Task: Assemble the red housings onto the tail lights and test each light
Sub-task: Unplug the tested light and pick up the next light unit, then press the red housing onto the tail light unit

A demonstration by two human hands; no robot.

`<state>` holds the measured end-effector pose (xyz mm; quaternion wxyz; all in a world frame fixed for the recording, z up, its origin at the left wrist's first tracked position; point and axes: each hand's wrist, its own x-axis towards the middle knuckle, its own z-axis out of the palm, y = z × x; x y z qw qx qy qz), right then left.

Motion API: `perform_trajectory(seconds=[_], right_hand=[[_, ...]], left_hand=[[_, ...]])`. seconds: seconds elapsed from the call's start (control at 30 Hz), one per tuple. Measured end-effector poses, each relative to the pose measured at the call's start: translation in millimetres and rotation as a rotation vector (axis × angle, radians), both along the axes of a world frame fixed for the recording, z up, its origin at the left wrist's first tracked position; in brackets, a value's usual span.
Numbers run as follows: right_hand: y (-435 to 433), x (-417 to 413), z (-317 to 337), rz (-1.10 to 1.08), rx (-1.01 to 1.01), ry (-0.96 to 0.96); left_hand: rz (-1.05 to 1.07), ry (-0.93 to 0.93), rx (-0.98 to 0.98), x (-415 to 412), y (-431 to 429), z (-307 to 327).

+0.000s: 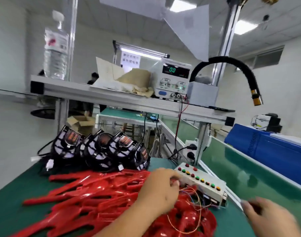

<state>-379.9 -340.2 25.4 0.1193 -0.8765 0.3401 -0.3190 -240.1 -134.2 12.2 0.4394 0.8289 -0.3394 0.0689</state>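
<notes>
The red housings (88,197) are heaped on the green mat (31,189), just before the row of tail lights (98,151). The left hand (160,187) is curled at the near end of the button box (202,183); what is pinched there cannot be told. The right hand (267,218), blurred, is seen with stretched fingers and nothing in it. The thin wires (192,192) should probably be kept loose and untangled, so that no lead is pulled from the box
</notes>
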Motion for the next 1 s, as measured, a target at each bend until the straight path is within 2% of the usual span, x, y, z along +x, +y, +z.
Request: perform_trajectory(seconds=[0.03, 0.07, 0.2, 0.4, 0.5, 0.63, 0.8, 0.9, 1.0], right_hand=[[18.1, 21.6, -0.5, 0.076, 0.025, 0.111], [25.1, 44.3, -7.8, 0.142, 0.044, 0.137], [66.5, 128.3, -21.7, 0.349, 0.016, 0.133], [103.6, 217.5, -51.9, 0.453, -0.015, 0.284], [109.2, 233.1, -65.4, 0.471, -0.009, 0.328], [108.7, 238.4, -77.3, 0.493, 0.070, 0.321], [108.0, 235.3, -82.2, 0.548, 0.014, 0.304], [107.3, 232.6, -84.0, 0.581, 0.007, 0.288], [106.9, 230.7, -83.3, 0.581, 0.011, 0.260]], left_hand=[[0.048, 0.005, -0.010, 12.8, 11.6, -3.1], [0.095, 0.012, -0.019, 26.6, 21.2, -8.3], [0.251, 0.098, -0.024, 73.9, 49.8, -28.6], [0.428, 0.164, 0.038, 135.6, 56.3, -44.1], [0.460, 0.179, 0.083, 159.2, 47.8, -44.8], [0.517, 0.105, 0.174, 177.6, 31.1, -44.8], [0.589, 0.020, 0.360, 189.0, 12.2, -45.3], [0.633, -0.044, 0.393, 188.2, 3.7, -47.4], [0.671, -0.011, 0.313, 189.5, -0.2, -48.1]])
